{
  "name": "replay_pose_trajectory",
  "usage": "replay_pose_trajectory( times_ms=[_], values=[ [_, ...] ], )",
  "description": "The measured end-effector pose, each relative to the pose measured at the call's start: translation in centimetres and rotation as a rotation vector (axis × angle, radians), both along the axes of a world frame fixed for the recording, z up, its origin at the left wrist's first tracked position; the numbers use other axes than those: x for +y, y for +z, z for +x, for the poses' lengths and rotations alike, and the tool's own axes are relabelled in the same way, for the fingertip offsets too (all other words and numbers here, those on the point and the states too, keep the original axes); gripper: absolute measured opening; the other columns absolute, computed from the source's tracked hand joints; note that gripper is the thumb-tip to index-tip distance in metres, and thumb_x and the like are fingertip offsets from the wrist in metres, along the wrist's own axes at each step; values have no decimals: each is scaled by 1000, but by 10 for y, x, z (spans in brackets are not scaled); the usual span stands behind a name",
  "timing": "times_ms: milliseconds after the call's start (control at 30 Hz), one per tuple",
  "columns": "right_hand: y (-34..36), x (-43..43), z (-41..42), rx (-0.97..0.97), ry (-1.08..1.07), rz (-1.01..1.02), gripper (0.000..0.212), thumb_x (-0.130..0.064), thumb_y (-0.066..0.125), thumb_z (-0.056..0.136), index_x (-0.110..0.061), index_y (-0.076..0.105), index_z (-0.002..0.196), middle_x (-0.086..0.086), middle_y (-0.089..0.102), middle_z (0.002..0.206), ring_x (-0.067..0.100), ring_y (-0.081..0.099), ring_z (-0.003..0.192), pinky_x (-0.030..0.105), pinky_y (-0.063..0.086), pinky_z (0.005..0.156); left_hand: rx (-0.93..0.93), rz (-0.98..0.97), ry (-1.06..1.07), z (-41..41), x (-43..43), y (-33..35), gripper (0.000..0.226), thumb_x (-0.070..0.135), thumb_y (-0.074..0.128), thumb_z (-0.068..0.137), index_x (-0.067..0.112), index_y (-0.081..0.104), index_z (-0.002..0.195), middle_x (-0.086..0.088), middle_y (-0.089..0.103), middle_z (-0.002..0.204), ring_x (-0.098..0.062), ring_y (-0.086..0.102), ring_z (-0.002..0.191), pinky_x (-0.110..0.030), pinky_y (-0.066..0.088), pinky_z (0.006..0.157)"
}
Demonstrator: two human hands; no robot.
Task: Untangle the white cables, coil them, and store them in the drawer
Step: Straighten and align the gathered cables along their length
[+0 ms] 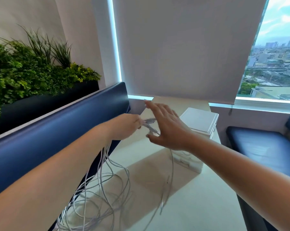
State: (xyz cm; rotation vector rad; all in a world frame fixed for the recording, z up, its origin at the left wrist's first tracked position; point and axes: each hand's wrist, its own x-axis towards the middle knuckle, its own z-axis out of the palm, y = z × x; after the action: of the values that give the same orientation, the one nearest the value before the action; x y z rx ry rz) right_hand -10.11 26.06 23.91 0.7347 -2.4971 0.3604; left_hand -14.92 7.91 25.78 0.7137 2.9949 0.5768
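the white cables (pixel 106 154) are one loose tangle. the top of it is bunched in the person's left hand (pixel 126 125), whose fingers are curled tight round the ends. from there a fan of strands drops to the near left part of the table (pixel 199 205) and spreads into wide overlapping loops. the exact strand count can't be told, since they cross too much and the bottom of the pile is cut off by the frame edge.

the right hand (pixel 166 129) hovers just right of the left one, palm down, fingers straight and spread, grasping nothing. one single strand runs down from under its palm to the table and ends loose near the middle. whether that hand actually touches it can't be told. the bit between the two hands is a grey blur, maybe plugs.

so that's two hands, one tangle and one white drawer unit (pixel 199 121). it sits on the far right of the table, partly behind the right hand and wrist. its drawers look closed, but how many it has is hard to make out.

around that:
- a blue padded bench back (pixel 57 130) runs along the left
- a planter (pixel 24 72) of green leaves sits behind it
- another blue seat (pixel 266 147) is on the right
- a lowered blind (pixel 182 47) is on the far side, with a window (pixel 274 55) showing city rooftops next to it
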Motion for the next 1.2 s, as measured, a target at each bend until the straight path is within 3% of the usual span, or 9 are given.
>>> replay_pose_trajectory(
  times_ms=[133, 200, 300, 367, 467, 667, 967, 1100, 1200],
  values=[
    [-1, -8, -10, -114, -84, 235, 97, -26, 63, 84, -23, -7, 151, 3, 64, 110, 24, 55, 103, 33, 41, 93, 1, -29, -93, 18, 22, -5, 40, 29, 31, 105, 1, 54, 124, -18, 64, 110, -21, 49, 87, -32, 37, 79],
    [-3, -6, -11, -207, -105, 192, 70, -20, 52, 92, -24, 12, 149, 8, 67, 96, 29, 59, 86, 36, 45, 72, -39, -28, -137, 22, 25, -7, 37, 29, 30, 106, 5, 55, 119, -15, 64, 112, -22, 53, 91, -37, 43, 86],
    [-5, -3, -8, -253, -107, 166, 32, -21, 42, 95, -20, 41, 128, 8, 66, 97, 30, 58, 83, 38, 45, 66, -168, 30, -168, 25, 23, -7, 33, 33, 32, 105, 16, 59, 117, -5, 61, 118, -21, 55, 106, -41, 43, 99],
    [-5, -2, -6, -273, -147, 206, 24, -19, 38, 95, -18, 44, 118, 7, 63, 95, 28, 52, 76, 36, 40, 63, -193, 48, -175, 28, 24, -6, 27, 32, 39, 101, 19, 60, 111, -3, 62, 110, -19, 56, 100, -37, 46, 92],
    [-1, -1, -4, -247, -216, 273, 12, -19, 36, 95, -17, 45, 102, 7, 61, 93, 27, 47, 73, 35, 37, 62, -54, -16, -178, 33, 30, -6, 8, 20, 51, 90, 15, 54, 84, 2, 55, 77, -13, 47, 65, -23, 37, 58],
    [-1, 15, -5, -269, -295, 210, 23, -17, 39, 93, -20, 62, 97, 4, 63, 89, 27, 57, 79, 34, 47, 68, 196, -87, -113, 21, 5, -20, 28, 39, 55, 96, 18, 53, 78, 0, 56, 72, -18, 51, 64, -35, 42, 60],
    [-38, 109, -26, -459, -537, -109, 27, -13, 45, 90, -29, 61, 75, 0, 60, 80, 23, 55, 71, 32, 47, 63, -228, 221, 100, 4, -95, -75, 37, 47, 60, 92, 10, 64, 90, -8, 55, 78, -20, 55, 74, -34, 57, 67],
    [-80, 126, -16, -583, -594, -117, 27, -12, 44, 90, -27, 63, 77, 2, 60, 74, 21, 54, 59, 29, 44, 50, -250, 238, 84, 11, -100, -56, 56, 65, 55, 79, 10, 63, 82, 6, 43, 60, -6, 38, 52, -20, 37, 52],
    [-104, 128, -2, -564, -595, 38, 21, -18, 42, 94, -26, 61, 87, 0, 59, 82, 23, 55, 71, 29, 41, 60, -157, 192, 79, 13, -86, -37, 55, 68, 46, 84, 16, 58, 70, 11, 39, 52, -6, 34, 46, -26, 32, 56]
  ],
)
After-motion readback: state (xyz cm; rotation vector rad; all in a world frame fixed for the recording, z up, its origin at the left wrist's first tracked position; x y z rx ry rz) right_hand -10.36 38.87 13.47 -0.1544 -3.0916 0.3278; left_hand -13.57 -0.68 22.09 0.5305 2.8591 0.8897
